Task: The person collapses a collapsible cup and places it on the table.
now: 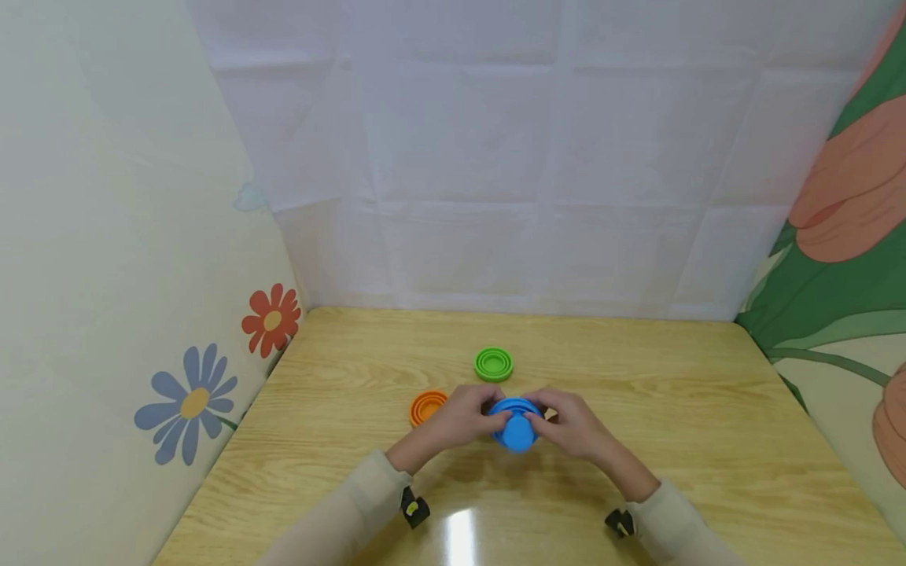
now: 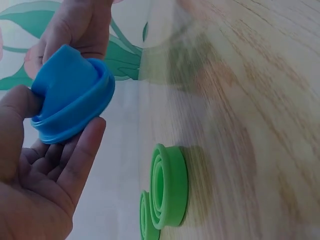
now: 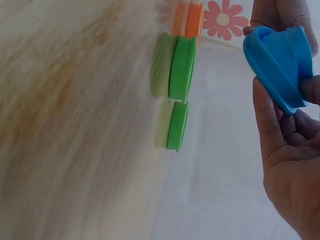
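Both hands hold a blue collapsible silicone cup (image 1: 518, 432) above the table, its body partly pushed out and tilted against its ring. My left hand (image 1: 463, 414) pinches its left side, thumb on the near face and fingers behind. On the right side my right hand (image 1: 572, 424) grips it the same way. In the left wrist view the blue cup (image 2: 72, 97) sits between the left thumb and fingers. A flattened orange collapsible cup (image 1: 428, 408) lies beside the left hand, partly covered by it. Beyond the hands rests a flattened green collapsible cup (image 1: 493, 364).
The wood-grain table (image 1: 318, 377) meets a white cloth (image 1: 460, 157) at the back. Flower-printed panels stand at both sides. In the right wrist view a large green cup (image 3: 183, 69) and a smaller green piece (image 3: 178, 126) stand in line with an orange cup (image 3: 194, 22).
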`<state>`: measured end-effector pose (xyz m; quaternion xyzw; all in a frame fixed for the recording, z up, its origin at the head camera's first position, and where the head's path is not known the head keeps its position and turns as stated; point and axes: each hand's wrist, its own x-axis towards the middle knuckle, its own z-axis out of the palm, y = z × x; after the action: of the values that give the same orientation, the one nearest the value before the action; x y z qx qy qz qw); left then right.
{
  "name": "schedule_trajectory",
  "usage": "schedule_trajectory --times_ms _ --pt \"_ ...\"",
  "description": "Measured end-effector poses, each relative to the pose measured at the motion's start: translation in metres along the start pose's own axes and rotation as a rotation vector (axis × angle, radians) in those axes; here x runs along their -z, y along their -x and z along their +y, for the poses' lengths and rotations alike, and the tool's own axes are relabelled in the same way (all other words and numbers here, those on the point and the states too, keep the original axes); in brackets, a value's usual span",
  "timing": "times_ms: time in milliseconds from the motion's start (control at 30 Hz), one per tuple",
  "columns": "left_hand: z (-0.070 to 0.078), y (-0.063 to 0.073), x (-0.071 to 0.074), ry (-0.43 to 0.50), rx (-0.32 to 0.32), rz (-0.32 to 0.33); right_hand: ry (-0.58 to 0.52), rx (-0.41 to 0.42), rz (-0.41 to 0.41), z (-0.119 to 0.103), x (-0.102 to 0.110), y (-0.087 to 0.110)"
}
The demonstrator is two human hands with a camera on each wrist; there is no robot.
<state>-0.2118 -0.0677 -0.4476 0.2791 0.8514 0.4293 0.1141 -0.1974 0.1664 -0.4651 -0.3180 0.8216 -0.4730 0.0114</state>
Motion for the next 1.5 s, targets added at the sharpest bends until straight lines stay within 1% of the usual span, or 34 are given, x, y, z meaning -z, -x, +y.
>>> schedule_trajectory --times_ms 67,200,300,400,500,600,667,767,800,867,900,967,1100,1167,1200,1267,1333,1400,1433,1500 --pt "0.001 0.001 0.0 0.038 0.014 -0.006 0.031 0.021 0.013 0.001 0.001 0.0" --pt "0.0 0.002 0.002 0.179 0.054 -0.043 0.087 0.074 0.029 0.0 0.002 -0.001" --pt "-0.002 0.002 0.003 0.252 0.079 -0.056 0.145 0.105 0.043 -0.001 0.002 -0.002" --pt "-0.004 0.001 0.003 0.275 0.078 -0.051 0.192 0.123 0.059 -0.003 0.001 -0.003" --pt "-0.002 0.001 0.004 0.286 0.064 -0.038 0.193 0.115 0.07 -0.004 -0.002 -0.003" --pt "0.0 0.003 0.005 0.291 0.071 -0.022 0.109 0.057 0.069 -0.003 -0.003 -0.003" --pt "0.001 0.003 0.005 0.3 0.078 -0.013 0.01 -0.005 0.065 -0.001 -0.002 -0.002" --pt "0.0 0.002 0.006 0.328 0.084 0.007 -0.174 -0.102 0.043 0.002 0.001 0.0" --pt "-0.001 0.002 0.006 0.334 0.087 0.01 -0.217 -0.125 0.037 0.003 0.002 0.0" --pt "-0.002 0.001 0.007 0.343 0.094 0.013 -0.278 -0.146 0.02 0.004 0.004 0.001" --pt "-0.003 0.001 0.007 0.345 0.096 0.008 -0.296 -0.146 0.008 0.004 0.005 0.0" --pt "-0.003 0.001 0.008 0.34 0.099 -0.014 -0.297 -0.126 -0.01 0.003 0.006 -0.001" --pt "-0.001 -0.002 0.005 0.307 0.096 -0.056 -0.239 -0.06 -0.027 -0.002 0.008 -0.004" --pt "0.0 -0.003 0.003 0.292 0.099 -0.055 -0.204 -0.042 -0.016 -0.003 0.008 -0.005" --pt "0.001 -0.002 0.003 0.293 0.103 -0.047 -0.193 -0.043 -0.005 -0.003 0.007 -0.006" --pt "0.002 -0.002 0.003 0.303 0.116 -0.025 -0.196 -0.084 0.028 -0.003 0.006 -0.005" --pt "0.002 -0.002 0.003 0.338 0.133 0.025 -0.252 -0.131 0.062 -0.002 0.004 -0.005" --pt "0.002 -0.002 0.003 0.391 0.146 0.073 -0.339 -0.16 0.083 -0.001 0.002 -0.004" --pt "0.002 -0.002 0.003 0.413 0.15 0.091 -0.381 -0.168 0.085 -0.001 0.002 -0.003" --pt "0.002 -0.003 0.004 0.448 0.149 0.108 -0.448 -0.154 0.07 -0.001 0.001 -0.002"
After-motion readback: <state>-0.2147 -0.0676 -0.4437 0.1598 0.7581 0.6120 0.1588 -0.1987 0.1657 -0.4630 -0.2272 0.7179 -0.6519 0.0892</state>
